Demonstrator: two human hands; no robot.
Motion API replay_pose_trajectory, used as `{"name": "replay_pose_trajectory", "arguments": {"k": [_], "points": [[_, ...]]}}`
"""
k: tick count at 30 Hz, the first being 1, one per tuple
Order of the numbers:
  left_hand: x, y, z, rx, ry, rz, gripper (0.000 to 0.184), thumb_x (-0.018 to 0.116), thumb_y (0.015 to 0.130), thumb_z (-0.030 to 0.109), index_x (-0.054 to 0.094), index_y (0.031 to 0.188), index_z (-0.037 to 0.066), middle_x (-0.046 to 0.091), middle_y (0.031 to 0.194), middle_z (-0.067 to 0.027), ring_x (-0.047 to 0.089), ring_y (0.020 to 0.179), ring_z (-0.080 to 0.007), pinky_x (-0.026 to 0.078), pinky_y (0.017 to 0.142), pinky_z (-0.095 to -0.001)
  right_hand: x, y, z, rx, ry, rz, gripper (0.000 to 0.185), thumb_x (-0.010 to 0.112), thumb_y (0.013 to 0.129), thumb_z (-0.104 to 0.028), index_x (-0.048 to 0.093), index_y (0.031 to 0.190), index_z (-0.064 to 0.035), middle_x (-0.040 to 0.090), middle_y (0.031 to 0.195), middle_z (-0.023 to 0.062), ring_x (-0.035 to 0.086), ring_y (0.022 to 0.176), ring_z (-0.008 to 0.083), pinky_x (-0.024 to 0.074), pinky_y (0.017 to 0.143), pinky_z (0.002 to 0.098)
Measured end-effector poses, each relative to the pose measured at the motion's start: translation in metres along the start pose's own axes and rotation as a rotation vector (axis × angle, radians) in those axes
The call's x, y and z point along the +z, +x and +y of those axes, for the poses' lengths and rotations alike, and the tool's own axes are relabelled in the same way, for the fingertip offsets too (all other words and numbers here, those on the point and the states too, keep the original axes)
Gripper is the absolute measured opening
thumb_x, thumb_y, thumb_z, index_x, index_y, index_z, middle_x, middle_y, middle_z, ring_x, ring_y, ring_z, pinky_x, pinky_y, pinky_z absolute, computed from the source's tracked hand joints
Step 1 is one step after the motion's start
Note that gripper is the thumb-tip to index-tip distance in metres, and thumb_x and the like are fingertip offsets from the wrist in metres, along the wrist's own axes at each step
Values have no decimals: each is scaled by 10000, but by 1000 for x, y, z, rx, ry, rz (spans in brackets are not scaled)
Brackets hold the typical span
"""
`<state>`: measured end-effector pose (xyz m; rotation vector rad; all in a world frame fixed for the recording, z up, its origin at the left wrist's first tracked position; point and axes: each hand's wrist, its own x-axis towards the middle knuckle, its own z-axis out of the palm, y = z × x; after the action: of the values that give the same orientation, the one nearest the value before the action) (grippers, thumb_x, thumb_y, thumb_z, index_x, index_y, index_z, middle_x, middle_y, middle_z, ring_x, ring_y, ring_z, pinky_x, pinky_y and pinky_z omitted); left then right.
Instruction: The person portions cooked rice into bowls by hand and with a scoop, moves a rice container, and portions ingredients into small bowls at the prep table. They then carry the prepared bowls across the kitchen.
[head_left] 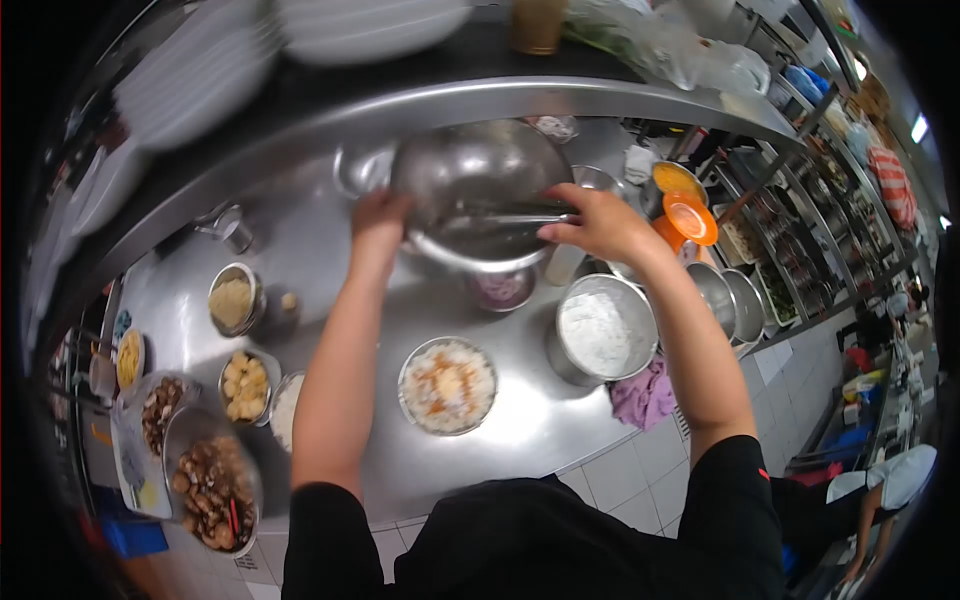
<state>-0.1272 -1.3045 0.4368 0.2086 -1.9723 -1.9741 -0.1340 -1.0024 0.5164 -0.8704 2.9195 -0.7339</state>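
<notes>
A large steel mixing bowl (485, 165) is held up over the far side of the steel counter, tilted so its inside faces me. My left hand (381, 218) is closed on its left rim, slightly blurred. At the right rim, my right hand (598, 222) is closed on the bowl. A long metal utensil, possibly tongs (500, 215), lies in the bowl with its end by the right fingers. Beneath sits a small bowl of chopped purple onion (500, 290). Nearer me stands a round dish of white rice-like food (447, 385) with orange-brown topping.
A steel pot of white powder (600, 330) and a purple cloth (643, 393) are at right, near an orange container (690, 217). Bowls of yellow chunks (245, 387) and mushrooms (210, 495) stand left. A raised shelf (480, 95) with plates crosses the back. Another person (890, 490) is lower right.
</notes>
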Motion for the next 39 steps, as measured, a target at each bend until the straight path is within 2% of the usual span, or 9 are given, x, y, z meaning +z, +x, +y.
{"name": "replay_pose_trajectory", "arguments": {"k": [7,12,14,16,19,24,29,33,39], "points": [[234,98,-54,31,-121,-162,188,568,839,149,600,935,-10,620,765,-103,618,579,-197,550,486,-326,-57,24,213,274,-304,-12,568,701,802,-342,549,1300,-116,648,1146,178,633,1027,326,484,898,396],[311,174,-151,-122,-50,-293,239,556,835,144,573,1009,-19,625,846,-139,627,597,-221,585,516,-380,-44,32,331,121,-462,32,586,629,828,-376,504,1344,-128,617,1198,194,599,1096,341,469,944,419],[322,194,-190,-134,167,-289,257,564,825,141,545,1034,-7,602,848,-133,632,609,-240,594,531,-395,-66,28,360,243,-392,-4,505,593,852,-352,535,1293,-113,626,1182,188,614,1065,350,486,915,435],[332,189,-203,-217,135,-298,250,574,815,142,533,1015,-2,586,830,-125,633,607,-245,592,522,-395,-97,26,447,577,-332,253,398,565,859,-309,588,1188,-87,641,1139,192,626,1032,363,500,879,445],[337,179,-200,-312,184,-277,229,590,794,144,515,962,7,555,796,-111,633,613,-262,590,535,-414,-98,18,555,668,-342,460,327,581,844,-259,644,1069,-30,668,994,224,673,884,362,536,742,429],[335,186,-204,-619,157,-360,225,599,768,154,520,919,7,560,791,-124,623,631,-285,585,623,-482,-93,31,595,1056,183,257,288,560,876,-198,613,1010,52,668,801,190,667,545,290,541,465,381],[312,184,-210,-644,137,-332,218,573,740,126,551,913,-5,592,795,-143,647,673,-316,585,644,-500,-70,46,644,961,635,371,171,535,864,-78,648,846,49,665,693,163,647,502,253,537,439,340],[283,178,-206,-603,116,-301,156,581,746,123,552,795,-23,541,779,-142,615,606,-307,588,545,-489,-66,55,672,966,497,335,108,582,806,-43,640,887,-1,647,684,108,642,511,212,537,450,323],[247,170,-198,-423,227,-204,253,526,755,117,510,954,-38,579,788,-168,650,588,-309,609,519,-455,-65,63,685,974,311,285,186,606,754,14,637,929,-39,630,701,76,625,500,193,529,444,321]]}}
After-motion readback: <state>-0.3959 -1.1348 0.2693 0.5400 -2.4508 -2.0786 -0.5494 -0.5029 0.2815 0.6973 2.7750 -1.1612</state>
